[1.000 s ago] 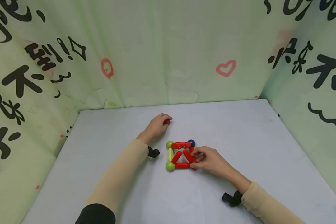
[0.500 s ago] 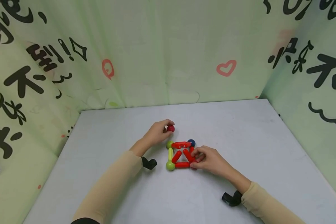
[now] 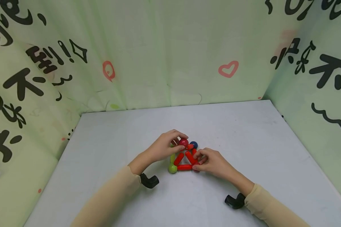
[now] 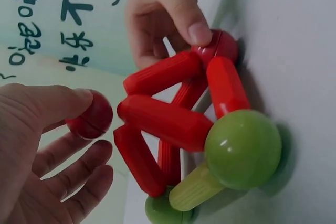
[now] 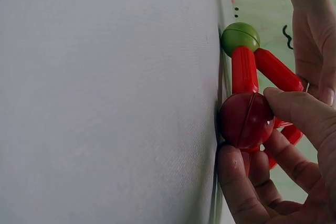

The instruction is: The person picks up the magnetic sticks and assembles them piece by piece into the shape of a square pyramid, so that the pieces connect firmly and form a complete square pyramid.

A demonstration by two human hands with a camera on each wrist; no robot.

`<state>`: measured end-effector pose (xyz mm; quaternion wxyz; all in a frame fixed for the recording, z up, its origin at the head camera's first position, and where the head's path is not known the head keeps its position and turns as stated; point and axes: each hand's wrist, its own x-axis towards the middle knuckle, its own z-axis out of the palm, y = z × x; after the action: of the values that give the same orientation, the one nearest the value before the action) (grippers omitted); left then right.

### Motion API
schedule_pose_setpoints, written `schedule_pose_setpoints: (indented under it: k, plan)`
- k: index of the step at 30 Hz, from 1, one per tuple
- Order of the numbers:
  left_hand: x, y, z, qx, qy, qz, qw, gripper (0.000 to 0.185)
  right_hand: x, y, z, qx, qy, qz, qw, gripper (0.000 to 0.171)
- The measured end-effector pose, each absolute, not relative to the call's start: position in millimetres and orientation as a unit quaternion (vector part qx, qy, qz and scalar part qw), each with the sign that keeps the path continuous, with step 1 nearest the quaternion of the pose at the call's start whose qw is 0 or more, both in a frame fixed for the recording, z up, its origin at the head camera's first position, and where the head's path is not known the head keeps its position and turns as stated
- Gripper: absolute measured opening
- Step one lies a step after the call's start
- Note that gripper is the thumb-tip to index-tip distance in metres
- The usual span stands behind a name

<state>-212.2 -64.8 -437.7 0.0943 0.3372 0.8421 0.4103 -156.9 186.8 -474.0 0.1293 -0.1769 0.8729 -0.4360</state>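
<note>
Near edge of the bench (image 3: 187, 205): our two sleeved forearms come in from this side, a black clip at each wrist.
Right hand (image 3: 213, 162): our thumb and fingers pinch the red corner ball (image 5: 245, 120) at the near right corner of the rod frame (image 3: 183, 157), holding it down on the bench.
Rod frame: it stands about mid-bench, between our hands; red rods (image 4: 168, 121) lean up from a base that has a green ball (image 3: 172, 168) at its near left corner, a yellow-green rod (image 4: 195, 188) and a blue ball (image 3: 194, 144) at the far right.
Left hand (image 3: 163, 146): our thumb and fingertips pinch a dark red ball (image 3: 183, 142) just above the raised rod ends; we cannot tell from these views whether it touches them yet.
Risk: we judge that if the ball comes in off-centre, it may knock a leaning rod aside and fold the frame.
Risk, right side: if our pinch on the corner ball loosens, the base could slide across the smooth bench.
Far edge: a green printed cloth (image 3: 170, 47) hangs behind it.
</note>
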Motion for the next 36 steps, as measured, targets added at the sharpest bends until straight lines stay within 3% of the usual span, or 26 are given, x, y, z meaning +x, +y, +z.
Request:
schedule_pose_setpoints:
  k: [7, 14, 18, 21, 25, 29, 36]
  plan:
    - [-204, -64, -439, 0.354, 0.847, 0.381, 0.106, 0.036, -158, 187, -475, -0.178, 0.874, -0.434, 0.127, 0.024]
    - [-203, -73, -445, 0.347, 0.852, 0.377, 0.106, 0.049, -157, 184, -474, -0.17, 0.884, -0.42, 0.114, 0.019]
    - [-198, -76, -447, 0.286, 0.873, 0.388, 0.076, 0.031, -157, 183, -473, -0.171, 0.887, -0.413, 0.114, 0.019]
    - [-191, -76, -448, 0.245, 0.878, 0.402, 0.085, 0.025, -157, 182, -470, -0.164, 0.892, -0.407, 0.106, 0.019]
    - [-184, -74, -452, 0.244, 0.885, 0.381, 0.115, 0.026, -160, 179, -463, -0.157, 0.901, -0.399, 0.065, 0.033]
    - [-181, -71, -455, 0.252, 0.889, 0.367, 0.108, 0.021, -165, 176, -452, -0.202, 0.898, -0.39, 0.039, 0.054]
    - [-179, -73, -460, 0.255, 0.882, 0.386, 0.09, 0.017, -162, 172, -451, -0.243, 0.894, -0.372, 0.052, 0.054]
